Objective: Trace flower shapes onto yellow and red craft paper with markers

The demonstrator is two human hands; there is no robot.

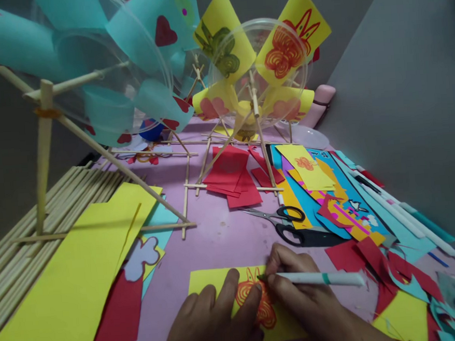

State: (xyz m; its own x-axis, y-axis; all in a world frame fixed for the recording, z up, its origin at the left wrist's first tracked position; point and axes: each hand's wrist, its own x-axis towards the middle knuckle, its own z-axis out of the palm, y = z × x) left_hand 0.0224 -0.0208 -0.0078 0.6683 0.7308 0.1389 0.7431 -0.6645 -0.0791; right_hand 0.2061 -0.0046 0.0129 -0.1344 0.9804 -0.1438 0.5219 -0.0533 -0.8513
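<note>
A yellow paper card [287, 328] lies on the purple table near me, with an orange butterfly drawing [266, 313] on it. My left hand [214, 319] rests flat on the card, fingers spread, covering part of the drawing. Pinched in my right hand [305, 303] is a white felt-tip marker [342, 278] with a green band. Its dark tip meets the card beside the butterfly's head. Just beyond my right hand lie black-handled scissors [281, 221], blades partly open and pointing left.
Stick-framed pinwheels with yellow [222, 41] and blue [139, 26] paper blades stand at the back. Long yellow paper [64, 286] and wooden sticks [7, 258] lie left. Red paper pieces [227, 173] sit mid-table. Capped markers [393, 205] and paper scraps [409, 311] lie right.
</note>
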